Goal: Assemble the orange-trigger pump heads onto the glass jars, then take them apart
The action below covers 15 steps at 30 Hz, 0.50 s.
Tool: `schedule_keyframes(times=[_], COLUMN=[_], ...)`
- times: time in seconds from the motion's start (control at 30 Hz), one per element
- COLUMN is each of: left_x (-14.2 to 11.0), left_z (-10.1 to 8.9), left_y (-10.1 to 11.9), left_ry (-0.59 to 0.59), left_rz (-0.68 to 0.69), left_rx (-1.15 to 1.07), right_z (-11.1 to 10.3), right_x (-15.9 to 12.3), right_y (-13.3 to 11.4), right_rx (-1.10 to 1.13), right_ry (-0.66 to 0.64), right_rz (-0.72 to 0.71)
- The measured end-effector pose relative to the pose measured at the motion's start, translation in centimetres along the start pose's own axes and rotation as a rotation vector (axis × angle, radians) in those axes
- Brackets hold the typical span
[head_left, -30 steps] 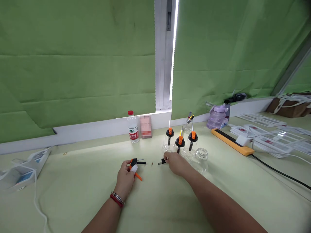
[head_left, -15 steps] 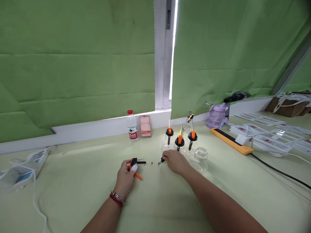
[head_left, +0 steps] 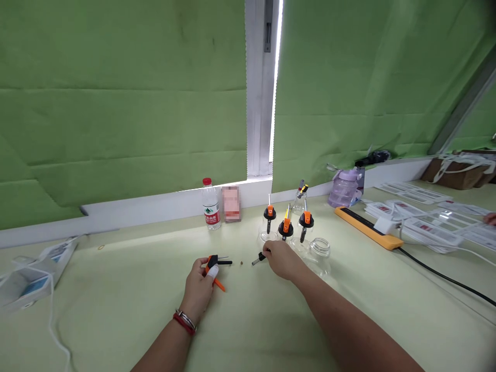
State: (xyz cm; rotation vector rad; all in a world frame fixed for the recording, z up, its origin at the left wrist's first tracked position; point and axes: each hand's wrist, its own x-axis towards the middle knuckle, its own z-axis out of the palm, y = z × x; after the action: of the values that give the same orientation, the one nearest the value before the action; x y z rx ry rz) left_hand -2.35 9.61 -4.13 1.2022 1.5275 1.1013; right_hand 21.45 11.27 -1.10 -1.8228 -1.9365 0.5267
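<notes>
Orange-and-black gadget (head_left: 212, 262) sits in the person's left hand, near the middle of the desk (head_left: 127, 310), its black rod and thin pin pointing right. Green blinds (head_left: 124, 103) fill most of the view from where I'm standing, parted by a pale window frame (head_left: 259, 93). Below them the desk spreads wide, with white-framed sheets (head_left: 430, 230) on the right, a brown bag (head_left: 449, 173) beyond them, and another person's hand (head_left: 490, 219) just showing at the edge. An orange power strip (head_left: 368, 227) lies nearer, a purple jug (head_left: 343, 188) standing behind it. By the sill I see a red-capped water bottle (head_left: 211, 206) beside a blurred pink card (head_left: 231, 204). Glass jars (head_left: 320, 253) cluster just beyond the right hand (head_left: 282, 261), three with orange-and-black tops (head_left: 285, 227); the rightmost is uncapped. Both hands are low over the desk, well apart. On the left hand (head_left: 199, 287), the fingers are curled in, thumb pressed against the gadget. The right hand's fingers are pinched together on a black spring piece (head_left: 259, 259), its coil pointing left. Smallest of all, a brown bit (head_left: 241, 263) lies between the spring and the rod, touching neither.
</notes>
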Motion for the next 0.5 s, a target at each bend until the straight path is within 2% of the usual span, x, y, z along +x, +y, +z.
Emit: schedule_keyframes(times=[0.37,0.5], left_x=[0.02,0.01], left_z=[-0.02,-0.06], left_y=[0.01,-0.06], left_ry=[-0.006,-0.003], left_rz=[-0.001,0.006], left_rx=[0.004,0.005], right_z=[0.04,0.23], right_x=[0.35,0.03], right_y=[-0.14,-0.23], right_rx=[-0.09,0.021], right_ry=[0.02,-0.019], right_rz=[0.029,-0.01])
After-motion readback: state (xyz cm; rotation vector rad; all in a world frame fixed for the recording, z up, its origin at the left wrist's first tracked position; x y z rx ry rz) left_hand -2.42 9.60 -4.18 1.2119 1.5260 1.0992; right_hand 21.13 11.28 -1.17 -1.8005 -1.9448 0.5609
